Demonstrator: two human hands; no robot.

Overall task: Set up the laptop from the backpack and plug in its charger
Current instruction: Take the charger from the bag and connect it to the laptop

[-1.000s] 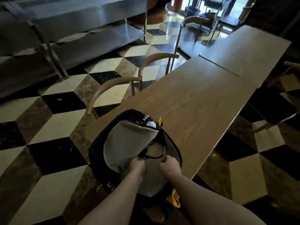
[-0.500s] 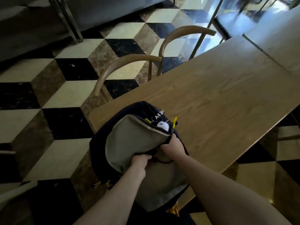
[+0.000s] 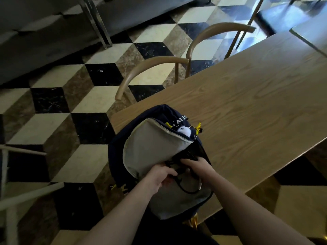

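- Unpacking step: left hand (image 3: 160, 177) grips the open backpack (image 3: 150, 152) lining; right hand (image 3: 196, 165) reaches inside, its grasp hidden.
- Laptop not visible, presumably beneath the hands.
- Next: lift it onto the table (image 3: 247, 106) beyond them.

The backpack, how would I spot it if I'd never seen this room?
Find the long wooden table on the checkered floor. At its near corner, by the curved chair, sits the backpack: dark navy with a pale grey lining, yellow zipper pulls and white lettering. It is the only bag there, and both hands reach into its open mouth.
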